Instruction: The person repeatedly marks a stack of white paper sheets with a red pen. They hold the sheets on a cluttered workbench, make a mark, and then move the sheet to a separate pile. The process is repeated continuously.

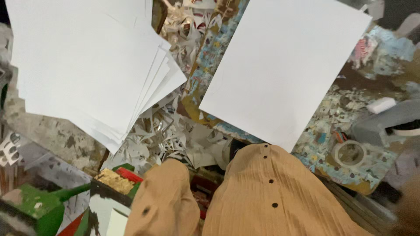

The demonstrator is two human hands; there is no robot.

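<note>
Neither of my hands shows in the head view. A fanned stack of white paper sheets (87,65) fills the upper left. A single white sheet (284,65) lies on the paint-spattered table (332,109) at the upper right, its near corner over the table's front edge. Between the two lies a heap of cut white paper scraps (170,131). My tan buttoned garment (271,192) fills the bottom middle.
A roll of tape (350,153) lies flat near the table's front right corner. A small white block (381,105) and a grey object (389,122) sit at the right. Green and red painted pieces (43,205) lie low at the bottom left.
</note>
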